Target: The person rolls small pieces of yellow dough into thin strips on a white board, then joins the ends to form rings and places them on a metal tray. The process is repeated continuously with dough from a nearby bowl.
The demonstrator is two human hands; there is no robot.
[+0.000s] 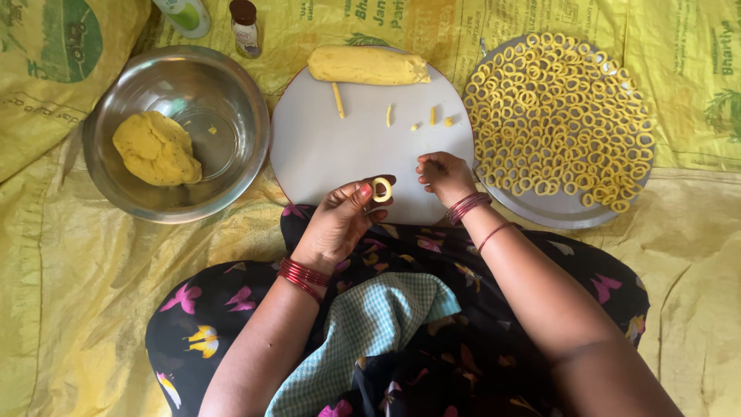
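Head view: lap hides board edge.

Soft, even daylight fills the view, bright and warm off the yellow sheet. Shadows are faint; a soft one lies under the left hand on the white board. The steel bowl shows mild glare on its rim. Focus is sharp throughout, with slight stretching toward the corners.
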